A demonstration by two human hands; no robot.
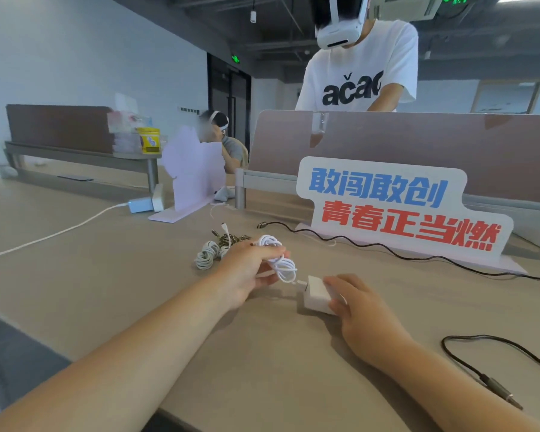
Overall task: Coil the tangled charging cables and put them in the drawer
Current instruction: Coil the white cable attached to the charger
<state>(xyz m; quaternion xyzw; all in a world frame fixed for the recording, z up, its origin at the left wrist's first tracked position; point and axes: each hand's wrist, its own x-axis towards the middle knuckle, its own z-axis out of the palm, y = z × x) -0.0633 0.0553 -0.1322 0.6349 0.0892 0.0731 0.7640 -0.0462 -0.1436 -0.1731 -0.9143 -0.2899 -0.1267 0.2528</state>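
Left hand (pixel 250 269) pinches white cable (pixel 281 260) coil above desk (pixel 138 275); right hand (pixel 353 304) closed on charger block (pixel 315 294). Keep loops even, tuck plug end. Other coils (pixel 209 254) just beyond. Drawer unseen.

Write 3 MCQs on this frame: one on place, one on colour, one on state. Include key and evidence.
1. Where does the white charger block sit?
A. under the right hand on the desk
B. on the sign's base
C. in a drawer

2. What colour is the cable that runs along the sign?
A. white
B. black
C. yellow

3. What state is the white cable in the left hand?
A. stretched straight
B. bunched in loops
C. lying flat on the desk

Key: 1 A, the fingers rest on the block on the desktop. 2 B, the black cable snakes past the sign. 3 B, loops hang from the closed fingers.
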